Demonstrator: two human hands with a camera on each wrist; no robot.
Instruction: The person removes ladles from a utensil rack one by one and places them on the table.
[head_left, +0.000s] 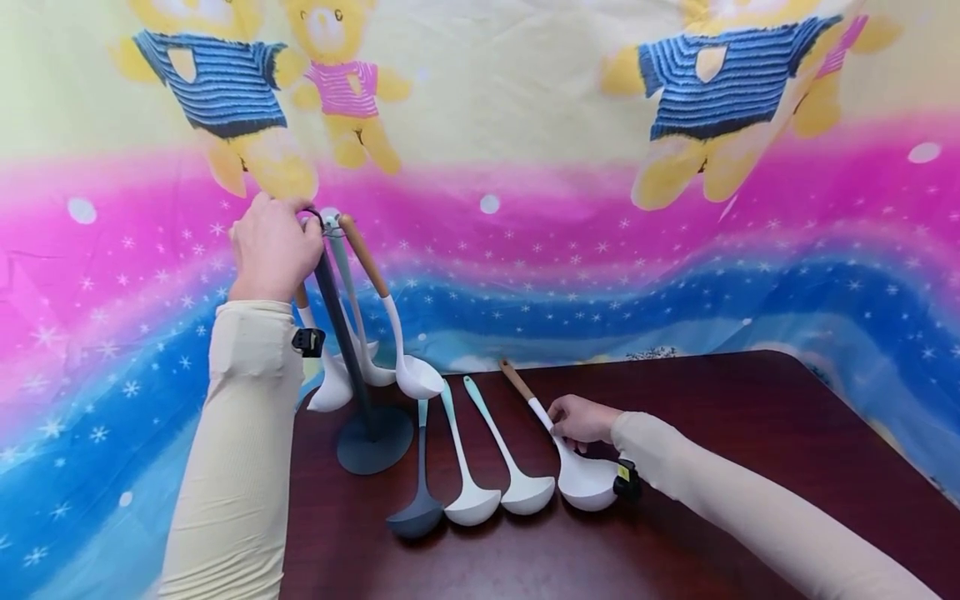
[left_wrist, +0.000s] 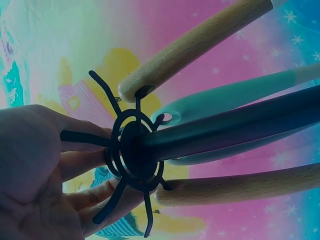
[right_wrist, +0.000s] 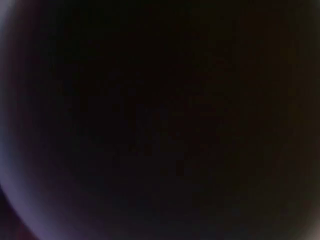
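Note:
At the top of a dark utensil stand (head_left: pixel 343 329), my left hand (head_left: pixel 273 247) grips the hook ring (left_wrist: pixel 114 150), its fingers partly behind the ring. From the hooks hang a white ladle (head_left: pixel 417 378) with a wooden handle, a mint-handled ladle (head_left: pixel 360 321) and, partly hidden by the pole, another white ladle (head_left: pixel 331 388). On the table, my right hand (head_left: pixel 585 420) pinches the neck of a white ladle (head_left: pixel 587 486) with a wooden handle, which lies bowl toward me. The right wrist view is almost wholly dark, so the fingertips are hidden there.
Left of the held ladle lie two white ladles (head_left: pixel 528 495) with mint handles and a dark grey ladle (head_left: pixel 417 518). The stand's round base (head_left: pixel 375 446) rests on the dark red table (head_left: pixel 750 467) near its left edge. A printed bear cloth (head_left: pixel 510 275) hangs behind.

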